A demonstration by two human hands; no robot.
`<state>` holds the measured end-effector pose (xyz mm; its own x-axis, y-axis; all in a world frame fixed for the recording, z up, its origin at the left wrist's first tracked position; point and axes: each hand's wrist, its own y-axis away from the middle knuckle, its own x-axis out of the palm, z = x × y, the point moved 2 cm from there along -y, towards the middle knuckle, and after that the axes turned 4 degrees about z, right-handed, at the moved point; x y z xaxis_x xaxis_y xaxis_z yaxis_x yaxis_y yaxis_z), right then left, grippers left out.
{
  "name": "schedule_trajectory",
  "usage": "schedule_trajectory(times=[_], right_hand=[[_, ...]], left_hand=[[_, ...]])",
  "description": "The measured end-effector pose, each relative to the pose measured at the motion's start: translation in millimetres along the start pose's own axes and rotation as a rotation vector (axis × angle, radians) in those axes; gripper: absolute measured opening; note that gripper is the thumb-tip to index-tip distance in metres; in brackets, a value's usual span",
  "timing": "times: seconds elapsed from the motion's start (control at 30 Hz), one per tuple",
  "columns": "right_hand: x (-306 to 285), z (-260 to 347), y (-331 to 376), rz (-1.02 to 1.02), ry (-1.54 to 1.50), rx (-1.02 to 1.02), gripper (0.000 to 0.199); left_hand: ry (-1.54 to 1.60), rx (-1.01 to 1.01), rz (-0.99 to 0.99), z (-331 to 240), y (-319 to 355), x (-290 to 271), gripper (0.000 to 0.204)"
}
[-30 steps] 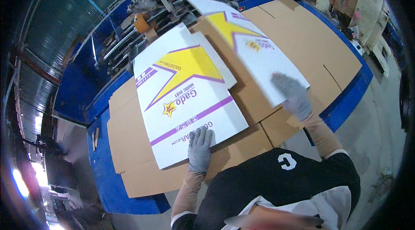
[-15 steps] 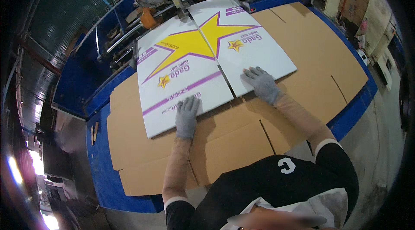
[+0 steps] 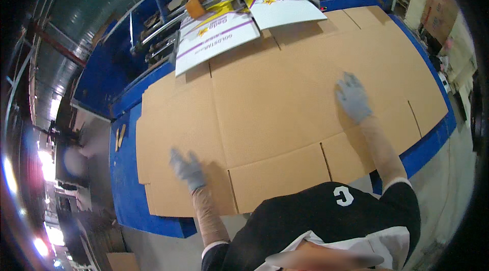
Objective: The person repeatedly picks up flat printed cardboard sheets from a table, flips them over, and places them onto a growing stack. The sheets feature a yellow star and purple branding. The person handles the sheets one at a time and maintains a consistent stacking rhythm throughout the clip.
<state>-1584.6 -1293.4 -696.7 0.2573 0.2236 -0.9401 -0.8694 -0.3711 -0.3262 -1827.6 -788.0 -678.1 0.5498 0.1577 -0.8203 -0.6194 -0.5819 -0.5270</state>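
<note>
Brown sheet (image 3: 285,98), long axis left–right, flaps near; left hand (image 3: 187,168) and right hand (image 3: 352,98) flat, fingers spread; printed sheet (image 3: 216,37) far.

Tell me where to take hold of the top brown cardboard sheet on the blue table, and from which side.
Probably by its near edge, coming from the person's side. The brown cardboard sheet lies flat on the blue table, so only its edges offer a grip. The near flaps are cut by slots, giving free corners, and the left hand and right hand rest open on top, wide apart. The far end abuts the printed white sheet at the machine.

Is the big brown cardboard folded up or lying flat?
Lying flat: the brown cardboard is spread across the blue table, flaps out.
</note>
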Motion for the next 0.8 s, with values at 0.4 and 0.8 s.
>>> schedule_trajectory(times=[0.4, 0.8], right_hand=[[-57, -119, 170, 0.197, 0.365, 0.922, 0.051], [-58, -116, 171, 0.095, 0.371, 0.949, 0.048]], left_hand=[[-0.064, -1.310, -0.107, 149, 62, -26, 0.082], [1.808, -0.883, -0.353, 172, 114, -70, 0.039]])
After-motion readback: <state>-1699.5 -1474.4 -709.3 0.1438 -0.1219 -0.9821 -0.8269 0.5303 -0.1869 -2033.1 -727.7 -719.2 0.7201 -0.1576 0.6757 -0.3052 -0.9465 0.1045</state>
